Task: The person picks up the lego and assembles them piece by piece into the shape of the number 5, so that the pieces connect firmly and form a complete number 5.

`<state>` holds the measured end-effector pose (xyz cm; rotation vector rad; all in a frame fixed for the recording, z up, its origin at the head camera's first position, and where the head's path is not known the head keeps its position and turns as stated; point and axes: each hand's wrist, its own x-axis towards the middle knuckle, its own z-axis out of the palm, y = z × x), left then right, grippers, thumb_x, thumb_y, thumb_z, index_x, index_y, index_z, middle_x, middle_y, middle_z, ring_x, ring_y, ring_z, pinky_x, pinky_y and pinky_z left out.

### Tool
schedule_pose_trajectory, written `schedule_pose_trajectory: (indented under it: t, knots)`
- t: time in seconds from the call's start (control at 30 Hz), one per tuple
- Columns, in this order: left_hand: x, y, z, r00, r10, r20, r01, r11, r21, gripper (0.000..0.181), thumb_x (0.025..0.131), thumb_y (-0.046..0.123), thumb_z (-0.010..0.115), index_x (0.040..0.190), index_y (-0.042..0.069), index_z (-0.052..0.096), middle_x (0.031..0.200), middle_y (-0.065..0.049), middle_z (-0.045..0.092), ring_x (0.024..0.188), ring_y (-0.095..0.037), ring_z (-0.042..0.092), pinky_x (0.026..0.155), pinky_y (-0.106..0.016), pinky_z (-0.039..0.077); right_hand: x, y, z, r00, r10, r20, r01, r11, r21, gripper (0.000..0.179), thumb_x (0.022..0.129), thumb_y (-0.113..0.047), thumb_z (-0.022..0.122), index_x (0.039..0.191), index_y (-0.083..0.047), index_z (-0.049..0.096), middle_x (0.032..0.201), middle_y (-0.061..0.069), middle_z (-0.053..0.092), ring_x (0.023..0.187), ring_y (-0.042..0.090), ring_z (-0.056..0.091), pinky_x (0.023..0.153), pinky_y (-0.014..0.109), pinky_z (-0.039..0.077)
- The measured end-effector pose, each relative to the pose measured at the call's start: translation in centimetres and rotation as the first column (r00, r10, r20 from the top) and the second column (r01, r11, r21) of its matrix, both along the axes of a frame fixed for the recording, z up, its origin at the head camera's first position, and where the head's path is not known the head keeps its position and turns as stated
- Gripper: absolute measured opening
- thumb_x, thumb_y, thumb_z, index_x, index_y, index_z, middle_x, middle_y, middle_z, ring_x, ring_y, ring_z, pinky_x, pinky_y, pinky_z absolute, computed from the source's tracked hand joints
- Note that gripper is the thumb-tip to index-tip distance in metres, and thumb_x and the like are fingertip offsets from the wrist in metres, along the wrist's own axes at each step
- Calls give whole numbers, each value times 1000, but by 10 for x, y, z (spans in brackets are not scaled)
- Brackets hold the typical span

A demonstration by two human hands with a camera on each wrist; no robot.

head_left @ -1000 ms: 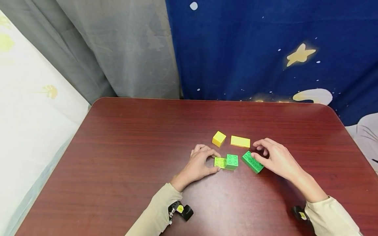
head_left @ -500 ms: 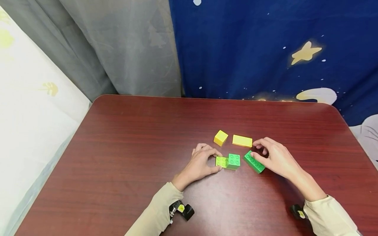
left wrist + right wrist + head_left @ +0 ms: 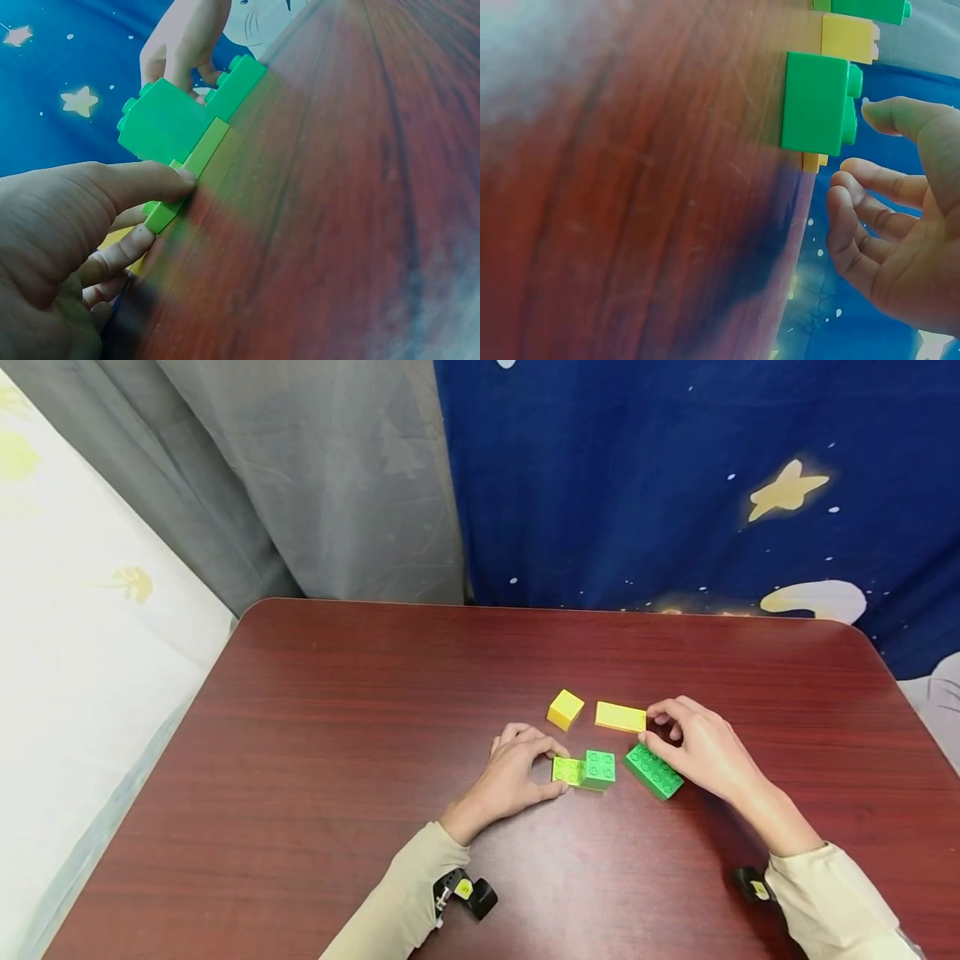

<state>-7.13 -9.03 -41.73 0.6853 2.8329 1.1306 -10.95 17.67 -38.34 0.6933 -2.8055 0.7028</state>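
My left hand (image 3: 513, 772) pinches the left end of a flat lime-green toy building brick (image 3: 564, 770) between thumb and fingers. A taller green block (image 3: 600, 768) is stacked on that brick's right end, as the left wrist view shows from the side. My right hand (image 3: 701, 747) hovers with bent, parted fingers, holding nothing. Its fingertips come right to the right end of a flat yellow brick (image 3: 620, 717). Under its thumb lies a longer green brick (image 3: 655, 772), set at a slant on the table; in the right wrist view a gap shows between thumb and fingers.
A yellow block (image 3: 565, 710) lies behind the lime-green brick, left of the flat yellow one. The dark red wooden table (image 3: 360, 710) ends at a grey curtain (image 3: 360, 485) and a blue starry curtain (image 3: 600, 485). Black wrist cameras are strapped to both sleeves.
My right hand has shifted slightly away from me, from over the green brick toward the flat yellow brick. The left hand keeps its pinch. The head view has drifted a little.
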Motion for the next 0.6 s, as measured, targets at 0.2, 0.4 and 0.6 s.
schedule_pose_trajectory:
  t: [0.2, 0.4, 0.6]
  knots:
    - [1, 0, 1, 1000, -5, 4, 5, 1000, -2, 29, 70, 27, 81, 96, 23, 68, 90, 8, 56, 102, -15, 40, 81, -33, 30, 4, -2, 2, 996, -50, 75, 47, 998, 40, 34, 77, -35, 74, 96, -8, 63, 83, 0, 57, 70, 14, 52, 60, 34, 43]
    - [-1, 1, 1, 1000, -3, -1, 3, 1000, -10, 29, 71, 28, 80, 97, 24, 67, 89, 8, 55, 103, -14, 39, 80, -33, 29, 16, -3, 5, 978, -79, 195, 50, 988, 145, 48, 69, -54, 74, 88, -12, 59, 80, -3, 53, 70, 13, 50, 58, 32, 41]
    - [-2, 0, 0, 1000, 0, 2, 0, 1000, -23, 29, 70, 29, 81, 96, 24, 67, 89, 10, 55, 102, -14, 40, 79, -31, 29, 18, -4, 1, 976, -38, 215, 7, 990, 141, 32, 71, -32, 76, 86, -11, 59, 77, -3, 51, 67, 12, 47, 56, 31, 40]
